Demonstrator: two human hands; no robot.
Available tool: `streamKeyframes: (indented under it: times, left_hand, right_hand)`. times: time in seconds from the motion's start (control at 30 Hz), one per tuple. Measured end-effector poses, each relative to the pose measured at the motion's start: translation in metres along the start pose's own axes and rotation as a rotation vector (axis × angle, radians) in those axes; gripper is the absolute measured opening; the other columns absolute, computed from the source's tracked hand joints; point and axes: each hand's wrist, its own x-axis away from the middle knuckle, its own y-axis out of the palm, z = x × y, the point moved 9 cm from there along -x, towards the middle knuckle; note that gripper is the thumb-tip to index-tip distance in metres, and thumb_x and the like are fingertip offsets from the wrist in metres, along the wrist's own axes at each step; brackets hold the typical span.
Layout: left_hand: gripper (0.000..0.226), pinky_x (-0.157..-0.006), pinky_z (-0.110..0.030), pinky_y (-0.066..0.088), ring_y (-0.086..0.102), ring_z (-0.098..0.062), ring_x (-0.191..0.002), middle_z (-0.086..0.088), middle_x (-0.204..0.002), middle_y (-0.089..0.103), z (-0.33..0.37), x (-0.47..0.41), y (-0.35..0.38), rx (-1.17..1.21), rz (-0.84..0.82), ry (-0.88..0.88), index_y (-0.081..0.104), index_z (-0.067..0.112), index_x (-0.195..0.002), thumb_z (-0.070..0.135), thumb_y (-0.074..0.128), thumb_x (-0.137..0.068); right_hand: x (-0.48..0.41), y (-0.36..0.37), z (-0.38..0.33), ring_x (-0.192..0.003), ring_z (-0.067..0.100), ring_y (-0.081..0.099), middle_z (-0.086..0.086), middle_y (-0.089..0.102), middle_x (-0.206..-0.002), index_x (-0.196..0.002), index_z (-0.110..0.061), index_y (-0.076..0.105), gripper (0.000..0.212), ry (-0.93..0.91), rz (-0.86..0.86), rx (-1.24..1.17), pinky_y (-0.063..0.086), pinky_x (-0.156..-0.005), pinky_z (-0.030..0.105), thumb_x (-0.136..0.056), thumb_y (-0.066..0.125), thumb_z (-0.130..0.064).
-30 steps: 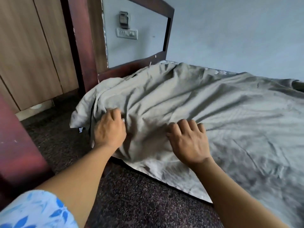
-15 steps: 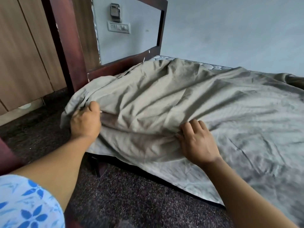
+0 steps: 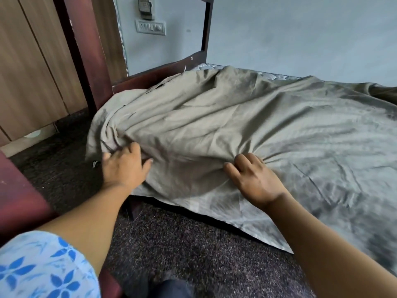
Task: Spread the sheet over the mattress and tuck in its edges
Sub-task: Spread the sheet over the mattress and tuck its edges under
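An olive-grey sheet [image 3: 247, 125] lies crumpled over the mattress, bunched into folds at the near left corner, and its near edge hangs down toward the floor. A strip of patterned white mattress [image 3: 206, 66] shows at the far edge by the headboard. My left hand [image 3: 124, 168], slightly blurred, lies against the bunched folds at the corner with thumb and fingers spread. My right hand [image 3: 253, 179] has its fingers curled into the sheet on the near edge, and creases radiate from its grip.
A dark red wooden headboard frame [image 3: 154, 72] and post [image 3: 86, 50] stand behind the corner. Wooden wardrobe doors [image 3: 28, 72] fill the left. A switch plate [image 3: 150, 27] is on the grey wall. Dark speckled floor [image 3: 182, 244] lies below, with red furniture [image 3: 17, 201] at near left.
My left hand has let go of the corner fold and now lies spread against it. My right hand stays gripping, and the sheet is gathered more tightly around it.
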Motion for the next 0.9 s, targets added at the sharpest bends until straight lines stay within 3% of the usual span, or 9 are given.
streamKeyframes:
  times: [0.1, 0.13, 0.23, 0.4, 0.53, 0.67, 0.73, 0.8, 0.9]
  left_hand:
    - [0.042, -0.067, -0.038, 0.046, 0.065, -0.036, -0.08, -0.018, -0.09, 0.066, 0.016, 0.004, 0.013, 0.031, -0.071, -0.007, 0.051, 0.007, -0.096, 0.048, 0.056, -0.087]
    - [0.038, -0.067, -0.039, 0.047, 0.066, -0.037, -0.083, -0.017, -0.094, 0.066, 0.02, 0.002, 0.016, 0.044, -0.09, -0.003, 0.052, 0.007, -0.099, 0.044, 0.054, -0.09]
    - [0.02, -0.069, -0.039, 0.048, 0.066, -0.038, -0.09, -0.015, -0.101, 0.067, 0.026, -0.004, 0.02, 0.055, -0.104, 0.039, 0.054, 0.01, -0.104, 0.026, 0.047, -0.096]
    - [0.017, -0.067, -0.037, 0.045, 0.065, -0.037, -0.087, -0.013, -0.101, 0.067, 0.035, 0.003, 0.02, 0.074, -0.101, 0.137, 0.057, 0.012, -0.098, 0.023, 0.047, -0.091]
    - [0.027, -0.064, -0.033, 0.038, 0.064, -0.037, -0.09, -0.019, -0.105, 0.066, -0.001, 0.028, 0.049, 0.12, -0.18, -0.154, 0.056, 0.01, -0.105, 0.029, 0.043, -0.092]
    - [0.041, -0.077, -0.038, 0.045, 0.059, -0.038, -0.107, -0.022, -0.118, 0.06, -0.025, 0.058, 0.101, 0.198, -0.477, -0.529, 0.051, 0.003, -0.117, 0.034, 0.044, -0.093]
    - [0.04, -0.087, -0.04, 0.049, 0.057, -0.039, -0.108, -0.023, -0.122, 0.057, -0.021, 0.075, 0.126, 0.407, -0.615, -0.714, 0.05, -0.001, -0.121, 0.026, 0.045, -0.091]
    - [0.042, -0.093, -0.048, 0.049, 0.057, -0.04, -0.109, -0.025, -0.124, 0.055, -0.007, 0.084, 0.142, 0.743, -0.621, -0.895, 0.043, -0.002, -0.128, 0.019, 0.043, -0.092]
    - [0.051, -0.098, -0.05, 0.045, 0.052, -0.04, -0.117, -0.024, -0.133, 0.048, 0.008, 0.078, 0.143, 0.984, -0.474, -1.011, 0.026, 0.002, -0.141, 0.014, 0.04, -0.093]
  right_hand:
    - [0.007, 0.0, 0.0, -0.058, 0.032, 0.054, 0.018, 0.055, -0.072, -0.081, -0.001, 0.064, 0.008, -0.024, -0.008, 0.026, 0.051, -0.051, 0.041, -0.079, 0.058, -0.005]
    - [0.009, 0.0, -0.001, -0.059, 0.032, 0.054, 0.018, 0.056, -0.072, -0.081, -0.001, 0.064, 0.011, -0.034, -0.002, 0.028, 0.051, -0.051, 0.041, -0.082, 0.059, -0.011]
    - [0.015, 0.001, -0.007, -0.058, 0.033, 0.055, 0.018, 0.056, -0.071, -0.079, -0.002, 0.065, 0.035, -0.092, 0.019, 0.006, 0.051, -0.051, 0.04, -0.087, 0.041, -0.025]
    - [0.015, 0.0, 0.001, -0.062, 0.034, 0.055, 0.02, 0.056, -0.076, -0.08, 0.0, 0.063, 0.038, 0.019, 0.04, -0.061, 0.051, -0.055, 0.043, -0.087, 0.036, -0.026]
    - [0.027, 0.0, 0.019, -0.063, 0.032, 0.056, 0.012, 0.055, -0.072, -0.078, -0.008, 0.06, 0.027, 0.158, 0.094, 0.078, 0.044, -0.056, 0.039, -0.089, 0.05, -0.03]
    - [0.051, 0.018, 0.008, -0.047, 0.024, 0.06, 0.003, 0.06, -0.055, -0.071, -0.014, 0.063, 0.029, 0.126, 0.032, 0.089, 0.042, -0.045, 0.028, -0.088, 0.053, -0.035]
    - [0.067, 0.045, 0.001, -0.046, 0.021, 0.062, -0.001, 0.063, -0.054, -0.067, -0.017, 0.062, 0.039, 0.276, -0.166, 0.055, 0.038, -0.042, 0.023, -0.092, 0.047, -0.044]
    - [0.098, 0.077, 0.005, -0.058, 0.021, 0.065, -0.003, 0.068, -0.066, -0.085, -0.026, 0.068, 0.045, 0.585, -0.397, -0.029, 0.035, -0.047, 0.023, -0.094, 0.036, -0.056]
    - [0.145, 0.102, 0.026, -0.054, 0.017, 0.056, -0.002, 0.063, -0.064, -0.088, -0.023, 0.069, 0.056, 1.145, -0.423, -0.341, 0.038, -0.048, 0.022, -0.091, 0.032, -0.065]
